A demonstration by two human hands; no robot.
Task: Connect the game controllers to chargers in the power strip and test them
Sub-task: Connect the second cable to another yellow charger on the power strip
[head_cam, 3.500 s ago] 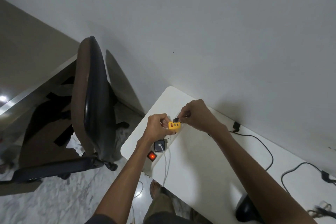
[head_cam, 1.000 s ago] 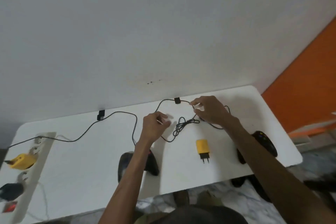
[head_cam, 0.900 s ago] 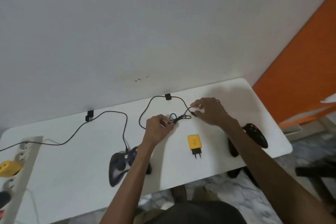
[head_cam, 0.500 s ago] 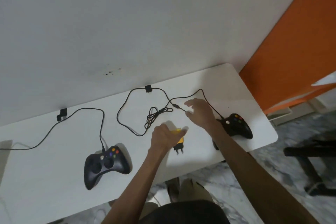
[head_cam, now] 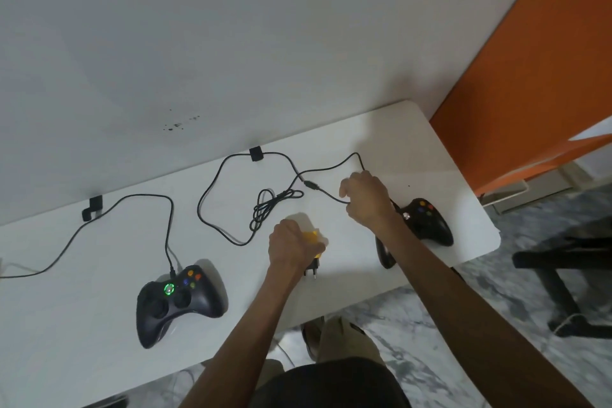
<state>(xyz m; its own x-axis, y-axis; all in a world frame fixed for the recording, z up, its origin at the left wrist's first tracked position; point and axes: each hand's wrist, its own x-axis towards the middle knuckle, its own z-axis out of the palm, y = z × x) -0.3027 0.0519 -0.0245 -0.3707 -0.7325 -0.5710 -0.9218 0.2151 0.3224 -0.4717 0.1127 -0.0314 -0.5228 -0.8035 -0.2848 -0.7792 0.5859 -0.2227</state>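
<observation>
A black controller [head_cam: 180, 300] lies on the white table [head_cam: 82, 325] at the left, its centre ring lit green, and its cable runs off to the left. A second black controller [head_cam: 427, 220] lies at the right, partly behind my right forearm. Its black cable [head_cam: 231, 182] loops over the table's middle. My left hand [head_cam: 291, 247] is closed on a yellow charger [head_cam: 313, 238], whose plug pins point toward me. My right hand [head_cam: 367, 200] pinches the cable near the right controller. The power strip is out of view.
A white wall stands right behind the table. Two black cable clips [head_cam: 255, 153] [head_cam: 93, 207] sit at the table's back edge. An orange panel [head_cam: 530, 76] rises at the right. A black stool frame [head_cam: 569, 278] stands on the marble floor at the right.
My view swung right from the power strip to the table's right end. My left hand dropped the cable and closed on the yellow charger. My right hand moved along the cable toward the right controller.
</observation>
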